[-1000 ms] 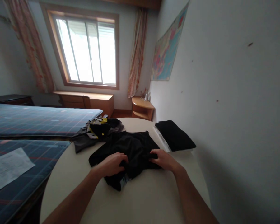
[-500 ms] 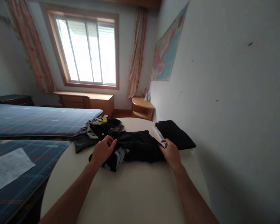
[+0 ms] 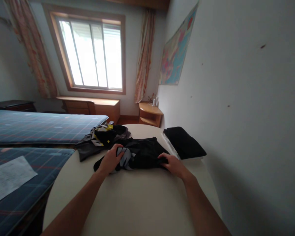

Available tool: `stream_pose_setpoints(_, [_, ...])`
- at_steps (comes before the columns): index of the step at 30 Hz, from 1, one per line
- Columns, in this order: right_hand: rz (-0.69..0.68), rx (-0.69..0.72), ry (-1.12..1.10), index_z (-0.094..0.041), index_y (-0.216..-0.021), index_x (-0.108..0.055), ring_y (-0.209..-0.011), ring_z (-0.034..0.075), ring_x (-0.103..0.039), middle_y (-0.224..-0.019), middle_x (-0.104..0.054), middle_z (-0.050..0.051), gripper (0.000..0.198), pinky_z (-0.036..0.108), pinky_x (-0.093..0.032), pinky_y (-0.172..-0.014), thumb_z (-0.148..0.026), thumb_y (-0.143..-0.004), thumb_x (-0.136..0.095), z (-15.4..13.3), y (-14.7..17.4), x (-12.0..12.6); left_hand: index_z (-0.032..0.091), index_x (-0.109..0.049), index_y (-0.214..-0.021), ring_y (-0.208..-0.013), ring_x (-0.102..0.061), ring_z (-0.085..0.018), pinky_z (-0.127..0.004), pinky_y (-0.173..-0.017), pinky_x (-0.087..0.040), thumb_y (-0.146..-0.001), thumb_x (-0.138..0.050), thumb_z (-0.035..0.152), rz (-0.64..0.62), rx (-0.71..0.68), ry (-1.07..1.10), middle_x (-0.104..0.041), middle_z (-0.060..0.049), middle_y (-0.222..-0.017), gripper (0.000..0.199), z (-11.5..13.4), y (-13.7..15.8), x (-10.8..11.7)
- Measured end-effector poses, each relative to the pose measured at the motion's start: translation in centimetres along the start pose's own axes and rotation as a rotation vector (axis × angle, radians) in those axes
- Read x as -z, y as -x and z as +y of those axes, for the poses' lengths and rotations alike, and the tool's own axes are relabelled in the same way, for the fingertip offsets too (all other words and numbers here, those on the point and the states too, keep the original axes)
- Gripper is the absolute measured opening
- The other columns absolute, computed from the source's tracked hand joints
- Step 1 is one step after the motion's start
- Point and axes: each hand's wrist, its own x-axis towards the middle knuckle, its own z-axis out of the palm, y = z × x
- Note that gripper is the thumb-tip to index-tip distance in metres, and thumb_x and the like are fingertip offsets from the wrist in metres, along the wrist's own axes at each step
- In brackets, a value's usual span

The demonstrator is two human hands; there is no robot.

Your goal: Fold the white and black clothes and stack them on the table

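Note:
A black garment [image 3: 146, 152] with a grey-and-white printed part lies bunched and partly folded on the round cream table [image 3: 137, 203]. At its left end, my left hand [image 3: 111, 160] is closed on the printed cloth, fingers bent over the near side. My right hand [image 3: 172, 165] pinches the cloth at the right end; part of the fingertips is hidden in the dark folds. Just behind my left hand lies a crumpled dark garment [image 3: 88, 150] with yellow and white patches. A folded black cloth [image 3: 184, 142] rests to the right, beyond my right hand, on something white and flat.
The white wall [image 3: 248, 131] runs close along the table's right side. Two plaid mattresses [image 3: 39, 126] stand on the left, and a printed paper sheet [image 3: 9, 178] lies on the nearer one. A small wooden corner shelf [image 3: 149, 109] is behind the table.
My right hand has moved left, away from the folded black cloth's edge, with the garment's right end. My left hand has turned, and more of the grey print now shows beside it.

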Motion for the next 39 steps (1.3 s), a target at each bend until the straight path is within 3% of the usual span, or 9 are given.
stream_pose_setpoints(6, [0.401, -0.101, 0.006, -0.024, -0.1, -0.059, -0.085, 0.023, -0.068, -0.093, -0.071, 0.005, 0.021, 0.034, -0.048, -0.077, -0.04, -0.087, -0.056, 1.0, -0.6, 1.4, 0.015, -0.066, -0.099, -0.07, -0.066, -0.02, -0.026, -0.061, -0.049, -0.066, -0.075, 0.046, 0.253, 0.269, 0.532, -0.07, -0.003, -0.077, 0.046, -1.6, -1.5, 1.6])
stream_pose_setpoints(10, [0.589, -0.112, 0.212, -0.022, -0.086, -0.059, -0.084, 0.023, -0.064, -0.089, -0.066, 0.007, 0.01, 0.034, -0.046, -0.077, -0.03, -0.082, -0.054, 1.7, -0.9, 1.2, 0.015, -0.062, -0.108, -0.074, -0.068, -0.019, -0.028, -0.066, -0.053, -0.064, -0.08, 0.041, 0.251, 0.435, 0.781, -0.072, -0.006, -0.086, 0.054, -2.7, -2.0, 1.2])
stream_pose_setpoints(15, [0.4, -0.172, 0.227, -0.023, -0.086, -0.063, -0.069, 0.019, -0.061, -0.073, -0.063, 0.001, 0.011, 0.03, -0.045, -0.068, -0.026, -0.082, -0.054, 1.2, -0.9, 0.4, 0.017, -0.061, -0.114, -0.111, -0.064, -0.026, -0.039, -0.098, -0.048, -0.07, -0.075, 0.037, 0.205, 0.296, 0.627, -0.066, -0.013, -0.119, 0.05, -3.2, -2.5, 0.2])
stream_pose_setpoints(19, [0.116, -0.055, 0.069, -0.024, -0.106, -0.06, -0.087, 0.019, -0.064, -0.098, -0.068, 0.002, 0.033, 0.03, -0.047, -0.08, -0.035, -0.075, -0.069, 0.1, 0.0, -0.1, 0.02, -0.061, -0.122, -0.14, -0.037, -0.031, -0.045, -0.116, -0.029, -0.067, -0.073, 0.026, 0.154, -0.029, 0.24, -0.048, -0.012, -0.144, 0.056, -3.5, -1.8, -0.7])
stream_pose_setpoints(21, [0.012, -0.017, 0.051, -0.025, -0.107, -0.059, -0.091, 0.019, -0.063, -0.105, -0.067, 0.001, 0.041, 0.029, -0.047, -0.082, -0.032, -0.069, -0.074, 0.0, 0.2, -0.2, 0.021, -0.062, -0.121, -0.144, -0.03, -0.032, -0.044, -0.117, -0.028, -0.066, -0.07, 0.02, 0.153, -0.113, 0.106, -0.039, -0.011, -0.15, 0.056, -3.8, -1.4, -1.0])
stream_pose_setpoints(24, [0.012, 0.001, 0.05, -0.025, -0.096, -0.062, -0.091, 0.019, -0.063, -0.099, -0.068, 0.0, 0.022, 0.03, -0.047, -0.084, -0.027, -0.075, -0.068, 0.5, 0.0, -0.2, 0.019, -0.067, -0.112, -0.135, -0.042, -0.031, -0.043, -0.114, -0.033, -0.065, -0.067, 0.018, 0.154, -0.098, 0.041, -0.049, -0.011, -0.141, 0.047, -4.2, -1.3, -0.8])
stream_pose_setpoints(30, [0.39, -0.078, -0.049, -0.021, -0.096, -0.067, -0.087, 0.022, -0.066, -0.092, -0.071, 0.005, 0.023, 0.035, -0.048, -0.082, -0.038, -0.087, -0.053, 1.8, -0.8, 1.4, 0.017, -0.071, -0.094, -0.089, -0.066, -0.026, -0.038, -0.086, -0.05, -0.061, -0.075, 0.038, 0.281, 0.234, 0.314, -0.07, -0.006, -0.087, 0.039, -4.5, -2.4, 1.3])
stream_pose_setpoints(34, [0.725, -0.17, 0.004, -0.018, -0.097, -0.07, -0.086, 0.024, -0.064, -0.097, -0.071, 0.01, 0.033, 0.036, -0.048, -0.082, -0.042, -0.086, -0.05, 2.5, -0.8, 2.2, 0.014, -0.07, -0.094, -0.079, -0.065, -0.021, -0.031, -0.072, -0.05, -0.054, -0.08, 0.041, 0.444, 0.396, 0.526, -0.071, -0.007, -0.088, 0.05, -4.8, -2.6, 2.1])
stream_pose_setpoints(39, [0.784, -0.311, 0.118, -0.019, -0.093, -0.07, -0.065, 0.021, -0.059, -0.072, -0.065, 0.005, 0.028, 0.034, -0.047, -0.069, -0.037, -0.078, -0.055, 3.0, -0.7, 2.2, 0.015, -0.071, -0.094, -0.088, -0.066, -0.024, -0.035, -0.083, -0.05, -0.062, -0.075, 0.039, 0.416, 0.301, 0.351, -0.072, -0.008, -0.092, 0.04, -4.3, -2.4, 2.1])
